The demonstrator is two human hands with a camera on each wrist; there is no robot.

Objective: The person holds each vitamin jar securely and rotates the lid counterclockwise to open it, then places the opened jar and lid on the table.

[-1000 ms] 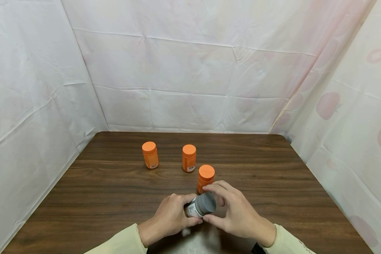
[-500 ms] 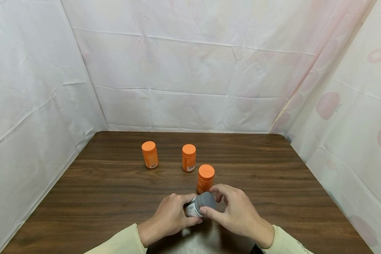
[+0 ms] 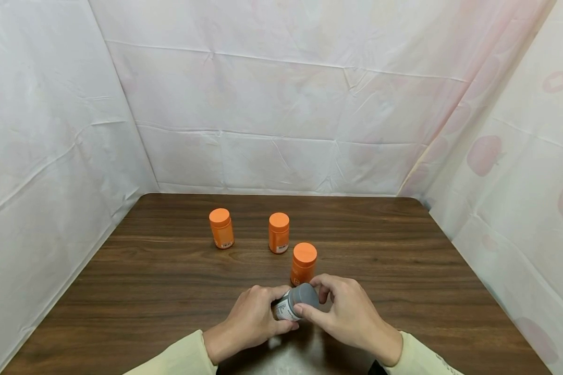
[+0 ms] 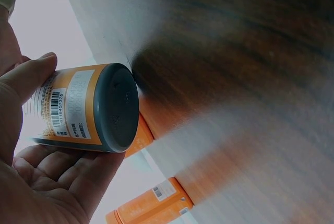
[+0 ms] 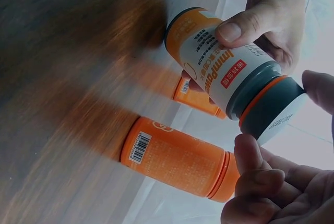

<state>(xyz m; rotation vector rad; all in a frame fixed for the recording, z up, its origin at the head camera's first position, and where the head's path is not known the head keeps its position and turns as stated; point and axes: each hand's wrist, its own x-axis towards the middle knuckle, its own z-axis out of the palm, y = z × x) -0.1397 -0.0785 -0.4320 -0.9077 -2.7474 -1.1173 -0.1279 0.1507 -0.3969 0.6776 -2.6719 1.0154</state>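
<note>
A grey supplement bottle [image 3: 285,308] with a white and orange label lies tilted above the near part of the table, its cap end toward the right. My left hand [image 3: 253,315] grips its body, thumb on one side and fingers on the other; the bottle's dark base [image 4: 119,108] faces the left wrist camera. With thumb and fingertips, my right hand [image 3: 352,317] pinches the grey cap [image 5: 274,108]. An orange ring shows at the cap's lower edge in the right wrist view. Just beyond the hands stands an orange bottle [image 3: 303,264], upright, its foot partly hidden.
Farther back, two more orange bottles stand upright, one near the middle [image 3: 279,234] and one to the left [image 3: 222,229]. They rest on a dark wood-grain table [image 3: 169,291]. Pale sheeting [image 3: 281,104] hangs behind the table and along both sides.
My right hand's fingers have closed in from a wider spread around the cap, and its thumb has come up onto the cap's near side. The left hand and the bottle stay almost in place.
</note>
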